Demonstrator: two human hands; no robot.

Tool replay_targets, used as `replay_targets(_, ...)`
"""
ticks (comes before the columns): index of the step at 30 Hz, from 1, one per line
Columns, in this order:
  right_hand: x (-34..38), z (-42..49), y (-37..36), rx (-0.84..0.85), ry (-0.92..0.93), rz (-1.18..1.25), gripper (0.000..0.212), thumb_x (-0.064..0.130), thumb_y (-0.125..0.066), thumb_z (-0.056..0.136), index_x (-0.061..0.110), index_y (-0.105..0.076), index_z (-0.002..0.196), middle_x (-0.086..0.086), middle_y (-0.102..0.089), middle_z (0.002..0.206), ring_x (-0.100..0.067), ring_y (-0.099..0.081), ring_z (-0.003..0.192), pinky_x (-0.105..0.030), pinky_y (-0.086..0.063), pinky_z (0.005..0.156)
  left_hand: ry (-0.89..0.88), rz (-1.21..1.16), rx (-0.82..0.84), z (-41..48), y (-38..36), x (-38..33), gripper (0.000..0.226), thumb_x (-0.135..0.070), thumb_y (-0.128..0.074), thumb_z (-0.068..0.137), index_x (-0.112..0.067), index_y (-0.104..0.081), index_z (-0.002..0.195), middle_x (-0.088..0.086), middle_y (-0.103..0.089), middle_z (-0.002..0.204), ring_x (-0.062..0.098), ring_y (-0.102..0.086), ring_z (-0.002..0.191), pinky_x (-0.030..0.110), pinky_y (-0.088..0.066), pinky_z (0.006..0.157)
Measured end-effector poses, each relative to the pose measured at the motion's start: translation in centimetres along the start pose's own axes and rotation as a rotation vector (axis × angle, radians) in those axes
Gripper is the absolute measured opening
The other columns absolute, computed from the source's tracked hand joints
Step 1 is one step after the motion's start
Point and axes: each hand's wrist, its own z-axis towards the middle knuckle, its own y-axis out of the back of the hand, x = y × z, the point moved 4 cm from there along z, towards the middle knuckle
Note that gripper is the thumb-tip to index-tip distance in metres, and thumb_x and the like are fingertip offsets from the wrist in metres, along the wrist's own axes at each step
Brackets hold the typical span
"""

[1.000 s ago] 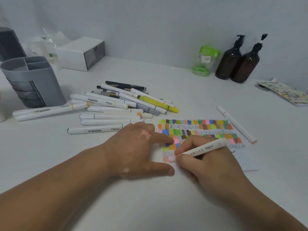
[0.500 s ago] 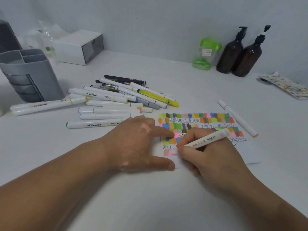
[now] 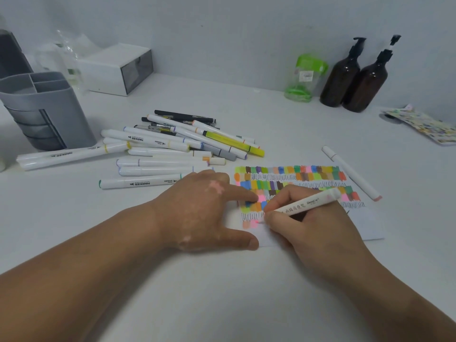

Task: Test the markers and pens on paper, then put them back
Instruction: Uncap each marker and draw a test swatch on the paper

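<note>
A white sheet of paper (image 3: 370,225) lies on the table, covered with rows of coloured swatches and black squiggles. My right hand (image 3: 318,230) grips a white marker (image 3: 306,204), its tip down on a pink patch at the sheet's lower left. My left hand (image 3: 204,213) lies flat with spread fingers, pressing the paper's left edge. A pile of several white markers and pens (image 3: 172,149) lies beyond my left hand. One more white marker (image 3: 350,172) lies along the sheet's right side. A grey pen holder (image 3: 47,112) stands at the far left.
Two brown pump bottles (image 3: 357,75) and a green-lidded clear jar (image 3: 304,79) stand at the back wall. A white box (image 3: 118,69) sits behind the holder. A colourful printed sheet (image 3: 424,125) lies at the far right.
The marker tip stays on the pink patch at the sheet's lower left with only small shifts. My left hand keeps pressing the paper. The view tilted slightly.
</note>
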Motion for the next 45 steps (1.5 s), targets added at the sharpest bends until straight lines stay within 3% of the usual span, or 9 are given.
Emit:
replay_targets(18, -0.3, 0.1, 0.1, 0.028, 0.019, 0.000, 0.017, 0.018, -0.073, 0.082, 0.030, -0.071, 0.070, 0.012, -0.062, 0.054, -0.001, -0.054, 0.050, -0.012, -0.038, 0.043, -0.008, 0.005, 0.009, 0.1, -0.1, 0.1, 0.084, -0.091, -0.051, 0.068, -0.055, -0.040, 0.142, -0.020, -0.040, 0.085, 0.010, -0.043, 0.096, 0.029, -0.035, 0.083)
replay_targets(23, -1.2, 0.9, 3.2, -0.285, 0.069, 0.289, 0.012, 0.022, -0.071, 0.089, 0.026, -0.071, 0.077, 0.008, -0.062, 0.054, -0.005, -0.053, 0.046, -0.013, -0.038, 0.044, -0.018, -0.006, 0.020, -0.1, 0.2, 0.5, 0.085, -0.088, -0.051, 0.067, -0.053, -0.041, 0.143, -0.023, -0.043, 0.088, 0.006, -0.042, 0.095, 0.026, -0.033, 0.079)
replay_targets(25, -1.7, 1.2, 3.9, -0.328, 0.063, 0.320, 0.014, 0.021, -0.070, 0.092, 0.025, -0.071, 0.079, 0.010, -0.061, 0.055, -0.004, -0.053, 0.048, -0.012, -0.040, 0.046, -0.025, -0.002, 0.027, -0.4, 0.4, 0.7, 0.086, -0.088, -0.048, 0.065, -0.052, -0.041, 0.143, -0.022, -0.044, 0.088, 0.005, -0.041, 0.092, 0.025, -0.032, 0.077)
replay_targets(31, -2.3, 1.7, 2.2, -0.201, -0.058, 0.486, 0.019, 0.012, -0.069, 0.090, 0.020, -0.069, 0.072, 0.003, -0.057, 0.056, -0.011, -0.048, 0.050, -0.023, -0.038, 0.049, -0.014, 0.004, 0.020, -1.8, 0.8, 1.8, 0.086, -0.090, -0.049, 0.064, -0.054, -0.041, 0.142, -0.030, -0.039, 0.090, 0.005, -0.038, 0.095, 0.026, -0.035, 0.083)
replay_targets(35, -0.9, 2.4, 0.3, -0.117, -0.024, 0.375, 0.016, 0.016, -0.069, 0.088, 0.023, -0.069, 0.073, 0.008, -0.062, 0.056, -0.006, -0.060, 0.055, -0.017, -0.041, 0.051, 0.008, -0.004, 0.003, -2.9, 1.2, 3.5, 0.083, -0.089, -0.052, 0.065, -0.057, -0.042, 0.140, -0.035, -0.039, 0.089, -0.001, -0.037, 0.092, 0.023, -0.033, 0.081)
replay_targets(39, 0.3, 3.4, -1.2, -0.103, -0.001, 0.343, 0.020, 0.016, -0.069, 0.087, 0.028, -0.070, 0.071, 0.009, -0.065, 0.057, -0.004, -0.058, 0.054, -0.015, -0.042, 0.050, 0.026, 0.008, 0.007, -3.1, 1.9, 4.9, 0.082, -0.090, -0.053, 0.066, -0.058, -0.041, 0.140, -0.037, -0.039, 0.090, 0.000, -0.039, 0.090, 0.020, -0.031, 0.076)
replay_targets(45, 0.6, 5.5, -1.2, -0.063, -0.067, 0.333, 0.021, 0.018, -0.066, 0.081, 0.020, -0.063, 0.061, 0.004, -0.061, 0.053, -0.011, -0.054, 0.052, -0.031, -0.041, 0.058, 0.047, -0.016, 0.014, -2.1, 2.5, 5.6, 0.079, -0.085, -0.060, 0.066, -0.054, -0.049, 0.138, -0.035, -0.041, 0.093, 0.003, -0.042, 0.095, 0.023, -0.034, 0.084)
